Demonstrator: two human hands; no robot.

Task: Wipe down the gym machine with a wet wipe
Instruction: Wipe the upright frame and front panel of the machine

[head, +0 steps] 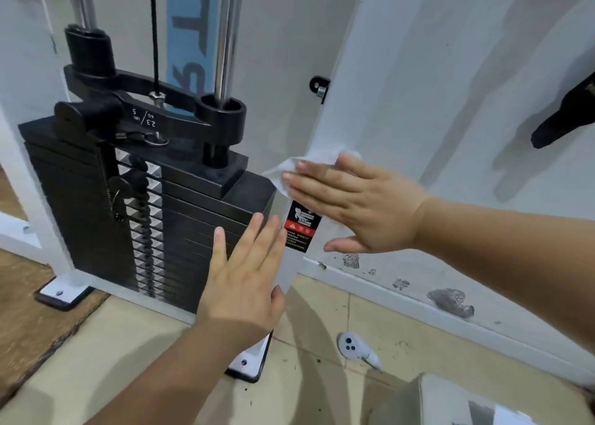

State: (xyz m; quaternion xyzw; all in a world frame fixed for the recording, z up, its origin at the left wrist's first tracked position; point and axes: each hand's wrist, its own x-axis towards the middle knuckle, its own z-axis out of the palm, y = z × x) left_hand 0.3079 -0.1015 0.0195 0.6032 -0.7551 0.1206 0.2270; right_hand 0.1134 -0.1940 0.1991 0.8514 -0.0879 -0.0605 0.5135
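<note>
Plainly, the right hand [354, 205] lay flat at the middle right of the frame, fingers straight and close together. It pressed the wet wipe [289, 168] against the white upright [328, 125] of the gym machine. Nothing was pinched; the wipe was only trapped under the fingers, with a bunched corner poking out past the fingertips toward the left. The left hand [241, 279], at lower centre, was open too, fingers straight and holding nothing; whether it touched the upright I could not tell. Just below the wipe sat the warning sticker [301, 228], and the weight stack [80, 215] filled the left. To wipe well, I judged the palm should bear evenly so the wipe travels with the hand instead of slipping out. Strokes should run along the upright and overlap, going lightly over the sticker's edges. Flattening the bunched corner first would give more wet surface.
</note>
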